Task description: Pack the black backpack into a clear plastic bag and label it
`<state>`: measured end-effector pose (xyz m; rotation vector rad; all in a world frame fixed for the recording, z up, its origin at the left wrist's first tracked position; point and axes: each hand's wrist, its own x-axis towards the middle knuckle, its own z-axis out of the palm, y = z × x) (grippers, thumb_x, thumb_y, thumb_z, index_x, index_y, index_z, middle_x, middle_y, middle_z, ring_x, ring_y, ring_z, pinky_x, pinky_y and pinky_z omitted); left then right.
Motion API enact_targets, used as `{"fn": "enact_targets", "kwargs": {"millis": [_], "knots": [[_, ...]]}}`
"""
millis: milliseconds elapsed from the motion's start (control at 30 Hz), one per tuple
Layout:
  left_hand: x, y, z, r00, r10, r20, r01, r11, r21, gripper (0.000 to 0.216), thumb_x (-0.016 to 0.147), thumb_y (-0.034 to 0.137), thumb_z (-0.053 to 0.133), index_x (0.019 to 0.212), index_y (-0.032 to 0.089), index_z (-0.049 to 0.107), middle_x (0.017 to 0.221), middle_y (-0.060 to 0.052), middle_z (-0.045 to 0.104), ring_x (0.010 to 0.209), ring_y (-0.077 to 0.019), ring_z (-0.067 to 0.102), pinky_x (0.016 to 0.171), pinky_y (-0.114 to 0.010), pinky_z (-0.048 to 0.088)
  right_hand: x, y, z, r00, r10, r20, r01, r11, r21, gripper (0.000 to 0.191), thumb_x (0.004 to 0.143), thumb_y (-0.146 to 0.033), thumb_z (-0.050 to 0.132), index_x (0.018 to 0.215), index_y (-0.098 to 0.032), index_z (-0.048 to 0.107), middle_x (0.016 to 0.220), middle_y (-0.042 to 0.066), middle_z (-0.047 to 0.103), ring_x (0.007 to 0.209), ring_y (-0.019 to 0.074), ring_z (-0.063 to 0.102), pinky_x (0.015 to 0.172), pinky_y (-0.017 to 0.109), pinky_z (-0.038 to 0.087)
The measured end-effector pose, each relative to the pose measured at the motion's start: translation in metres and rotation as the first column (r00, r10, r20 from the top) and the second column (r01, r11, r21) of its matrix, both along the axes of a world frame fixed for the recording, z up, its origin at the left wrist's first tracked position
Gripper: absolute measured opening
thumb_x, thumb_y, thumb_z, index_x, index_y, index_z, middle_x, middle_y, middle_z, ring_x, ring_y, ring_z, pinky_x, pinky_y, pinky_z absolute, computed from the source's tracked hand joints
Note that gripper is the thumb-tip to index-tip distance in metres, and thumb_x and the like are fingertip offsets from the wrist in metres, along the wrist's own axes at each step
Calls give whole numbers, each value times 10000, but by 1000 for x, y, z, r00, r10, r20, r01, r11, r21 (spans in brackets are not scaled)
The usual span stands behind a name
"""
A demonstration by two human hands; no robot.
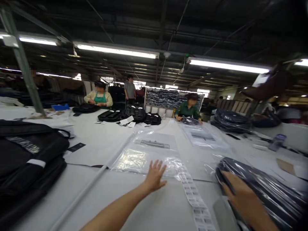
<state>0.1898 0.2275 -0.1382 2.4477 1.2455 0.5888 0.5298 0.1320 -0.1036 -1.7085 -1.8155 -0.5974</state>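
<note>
Plastic bag (146, 154) under left hand (154, 175) fingertips.

Right hand (243, 200) motion-blurred, wrist cut by bottom edge; bagged dark stack (267, 189) under it runs off right edge, contents unreadable.

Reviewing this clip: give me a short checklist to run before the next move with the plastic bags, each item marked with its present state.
1. Left hand flat on the clear plastic bag, fingers spread: ok.
2. Right hand resting on the bagged dark item: ok, though blurred.
3. Bagged dark item fully on the table: cannot tell, it runs out of frame.
4. Label strip lying free, not pinned under either hand: ok.
5. Clear plastic bag's open end facing the person: cannot tell.
6. Black bags at left apart from both hands: ok.
</note>
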Motion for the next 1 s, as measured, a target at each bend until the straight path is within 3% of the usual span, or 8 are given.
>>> {"fn": "enact_targets", "kwargs": {"millis": [67, 200, 400, 500, 667, 833, 933, 1000], "knots": [[-42, 26, -21, 993, 36, -112, -35, 999, 10, 914, 626, 450, 721, 1402, 209, 301, 1508, -175, 89, 1360, -404, -58, 1031, -617, -114, -50, 22, -23, 993, 89, 74, -76, 984, -162, 423, 846, -273, 386, 1203, -122, 555, 1260, 163, 545, 1162, 269, 508, 995, 426, 403], [-64, 60, -57, 962, 75, -261, -84, 996, -25, 634, 818, 554, 473, 1389, 338, 299, 1504, -130, 152, 1349, -431, 49, 997, -685, -40, -128, 65, -83, 985, 115, 132, -34, 863, -503, 521, 806, -188, 405, 1321, -260, 446, 1454, 59, 334, 1343, 265, 275, 1071, 500, 256], [-49, 94, -73, 929, 83, -360, -102, 994, -34, 495, 904, 522, 295, 1379, 381, 295, 1506, -100, 164, 1350, -421, 66, 989, -700, 6, -105, 80, -140, 950, -222, 218, 309, 757, -576, 492, 910, -202, 212, 1383, -242, 344, 1475, 72, 273, 1347, 219, 273, 1041, 491, 277], [-46, 106, -71, 924, 69, -376, -84, 996, -22, 482, 908, 532, 271, 1373, 406, 293, 1507, -78, 181, 1355, -408, 89, 994, -696, 32, -83, 81, -148, 904, -321, 283, 426, 739, -522, 574, 854, -50, 171, 1373, -198, 364, 1469, 83, 290, 1341, 195, 286, 1032, 468, 288], [-41, 107, -72, 920, 123, -372, -121, 992, 28, 447, 918, 489, 278, 1354, 408, 337, 1498, -89, 217, 1338, -434, 150, 964, -723, 75, -67, 97, -149, 907, -337, 253, 421, 738, -527, 638, 807, 17, 123, 1367, -167, 368, 1463, 77, 309, 1327, 167, 312, 1037, 460, 282], [-38, 95, -72, 925, 131, -358, -113, 991, 70, 669, 796, 649, 428, 1388, 381, 271, 1519, -112, 108, 1342, -458, 55, 969, -723, -1, -62, 116, -128, 890, -435, 134, 439, 743, -506, 482, 891, -255, 259, 1338, -154, 407, 1424, 130, 372, 1328, 266, 302, 992, 554, 313], [-47, 92, -69, 930, 59, -363, -39, 997, 65, 726, 777, 576, 526, 1405, 363, 229, 1521, -101, 103, 1361, -405, 66, 1024, -665, 44, -78, 123, -115, 956, -269, 116, 293, 866, -404, 520, 866, -394, 366, 1337, -178, 412, 1451, 136, 320, 1357, 303, 220, 1022, 560, 266], [-55, 92, -68, 927, 18, -375, 1, 999, 51, 609, 823, 457, 521, 1381, 357, 299, 1512, -84, 167, 1364, -374, 110, 1042, -639, 77, -97, 128, -113, 993, -94, 69, 115, 886, -450, 554, 854, -413, 400, 1370, -213, 363, 1484, 113, 255, 1368, 300, 186, 1037, 523, 271]]}}
